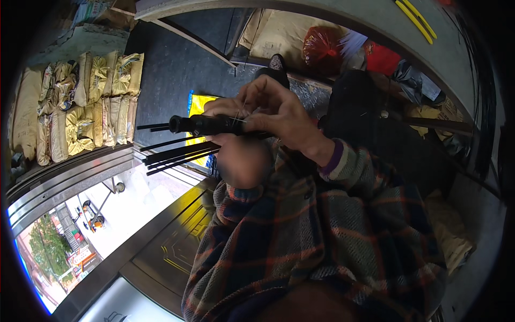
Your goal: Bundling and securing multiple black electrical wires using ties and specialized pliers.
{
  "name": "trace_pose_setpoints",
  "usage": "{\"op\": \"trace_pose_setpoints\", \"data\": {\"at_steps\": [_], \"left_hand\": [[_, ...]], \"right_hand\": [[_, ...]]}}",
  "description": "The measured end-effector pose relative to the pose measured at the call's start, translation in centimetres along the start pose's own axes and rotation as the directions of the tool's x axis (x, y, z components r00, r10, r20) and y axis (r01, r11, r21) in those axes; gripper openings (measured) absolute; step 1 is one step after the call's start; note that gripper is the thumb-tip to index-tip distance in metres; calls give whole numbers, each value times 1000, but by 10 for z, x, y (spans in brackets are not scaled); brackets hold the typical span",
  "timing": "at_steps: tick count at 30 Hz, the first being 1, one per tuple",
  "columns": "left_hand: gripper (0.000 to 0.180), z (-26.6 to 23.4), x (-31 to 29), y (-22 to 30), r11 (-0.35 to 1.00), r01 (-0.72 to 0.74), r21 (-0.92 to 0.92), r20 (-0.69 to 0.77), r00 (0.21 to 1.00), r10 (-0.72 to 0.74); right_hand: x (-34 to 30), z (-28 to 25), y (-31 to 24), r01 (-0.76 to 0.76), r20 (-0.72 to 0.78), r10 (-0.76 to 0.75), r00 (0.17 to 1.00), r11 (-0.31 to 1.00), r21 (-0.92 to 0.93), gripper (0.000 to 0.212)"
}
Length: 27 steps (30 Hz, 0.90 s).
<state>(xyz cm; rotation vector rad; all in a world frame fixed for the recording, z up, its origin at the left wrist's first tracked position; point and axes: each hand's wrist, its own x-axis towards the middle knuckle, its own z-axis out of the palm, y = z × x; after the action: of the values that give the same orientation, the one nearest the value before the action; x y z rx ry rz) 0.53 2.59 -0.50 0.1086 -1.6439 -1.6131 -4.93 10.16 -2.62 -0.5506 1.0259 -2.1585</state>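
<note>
Two hands were busy close together at the middle of the view, working on a black tube [206, 124] that lay crosswise between them. The right hand [279, 115], coming out of a plaid sleeve [343, 225], had its fingers closed over the tube's near end, thumb and forefinger pinched together on a thin pale wire [240, 114] that stood up from it. The left hand [225, 110] sat mostly hidden behind the right; it seemed wrapped around the tube from the far side, though I could not tell how firmly it was shut. Below the tube a bundle of thin black rods [179, 153] fanned out to the left, a few more jutting from the tube's open end.

As for progress, it looked partway: several rods were gathered at the tube and the wire was being handled at the joint, yet the rods splayed loosely, so the binding seemed unfinished. Behind, stuffed yellowish sacks [86, 102] stood in a row, and a red plastic bag [322, 48] lay farther off.
</note>
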Motion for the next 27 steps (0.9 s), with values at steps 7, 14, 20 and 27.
{"op": "trace_pose_setpoints", "data": {"at_steps": [7,14,20,27], "left_hand": [[51,-5,9,1,998,-16,58,137,991,7],[51,0,11,0,1000,5,12,145,989,-7],[49,1,17,-4,995,41,-88,130,991,-30],[50,-7,29,-11,988,52,-148,18,999,-50]], "right_hand": [[5,-8,-9,-78,107,77,991,997,6,44],[7,-11,-8,-29,44,30,999,999,-34,43],[17,-14,-11,-22,106,27,994,999,-47,42],[29,4,-6,473,-8,-603,798,634,-612,30]]}}
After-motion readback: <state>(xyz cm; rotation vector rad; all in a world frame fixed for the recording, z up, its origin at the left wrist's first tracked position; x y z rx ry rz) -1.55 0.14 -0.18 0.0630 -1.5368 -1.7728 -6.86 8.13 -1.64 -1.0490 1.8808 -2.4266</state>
